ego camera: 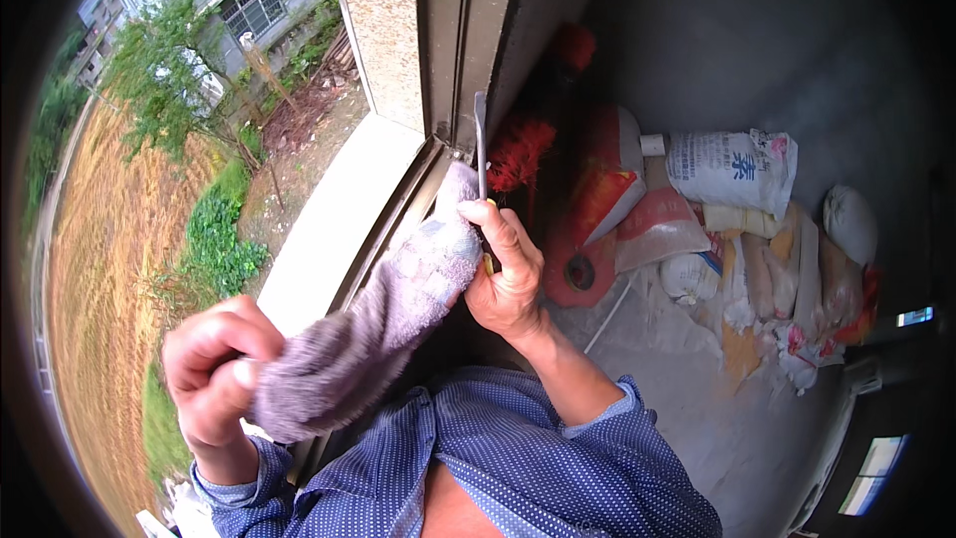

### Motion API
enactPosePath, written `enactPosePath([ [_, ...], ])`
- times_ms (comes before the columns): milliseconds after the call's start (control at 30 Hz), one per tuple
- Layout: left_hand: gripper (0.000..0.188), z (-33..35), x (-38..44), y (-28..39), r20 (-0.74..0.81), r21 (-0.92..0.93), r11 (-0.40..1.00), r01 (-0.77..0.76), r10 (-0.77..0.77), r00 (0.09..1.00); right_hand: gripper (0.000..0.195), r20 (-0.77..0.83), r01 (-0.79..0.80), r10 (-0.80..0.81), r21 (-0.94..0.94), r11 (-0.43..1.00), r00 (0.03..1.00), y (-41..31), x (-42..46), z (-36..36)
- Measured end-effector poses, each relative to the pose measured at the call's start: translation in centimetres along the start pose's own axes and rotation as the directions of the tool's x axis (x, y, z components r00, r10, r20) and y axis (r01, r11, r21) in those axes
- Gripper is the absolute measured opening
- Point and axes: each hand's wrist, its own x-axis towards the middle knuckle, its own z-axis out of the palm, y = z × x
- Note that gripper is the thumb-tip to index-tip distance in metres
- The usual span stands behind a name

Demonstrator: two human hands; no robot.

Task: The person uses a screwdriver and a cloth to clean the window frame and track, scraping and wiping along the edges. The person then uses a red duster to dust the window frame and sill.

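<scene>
A greyish-purple terry cloth [388, 299] stretches between my two hands above the window track [388, 246]. My left hand [220, 366] pinches its lower end, a little blurred. My right hand [508, 261] holds a flat-bladed screwdriver [480, 142], its metal shaft pointing up toward the corner of the window frame [455, 37]; bits of a yellow handle show between the fingers. The upper part of the cloth lies against the fingers of that same hand. The cloth's top end is near the corner of the frame, and whether it touches the track cannot be told.
A pale outer sill [336, 217] runs along the opening, with a field and a tree outside. Red bristly brushes [523, 153] stand just right of the frame. Filled sacks [732, 172] and plastic bags are heaped on the concrete floor [650, 388] by the wall.
</scene>
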Motion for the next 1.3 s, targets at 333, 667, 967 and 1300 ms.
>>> enactPosePath([
  [333,0.021,2.8,-0.4,-3.2,-0.02,0.804,0.594,0.041,-0.043,0.999,0.057,0.199,-0.243,0.274,-0.166,0.956,0.941,-0.1,1.5,2.2],
  [667,0.053,3.4,2.8,-6.3,0.179,0.902,0.412,-0.127,-0.09,0.98,0.06,0.672,-0.887,0.602,0.198,0.416,0.432,-6.2,0.7,-2.9],
  [967,0.061,4.4,5.8,-10.0,0.319,0.864,0.45,-0.227,-0.139,0.937,0.056,0.742,-0.97,0.642,0.243,0.013,0.194,-7.4,0.6,-1.5],
  [1300,0.053,4.6,6.8,-10.3,0.236,0.877,0.458,-0.148,-0.142,0.961,0.045,0.722,-0.823,0.646,0.508,-0.253,0.247,-8.0,0.7,1.1],
])
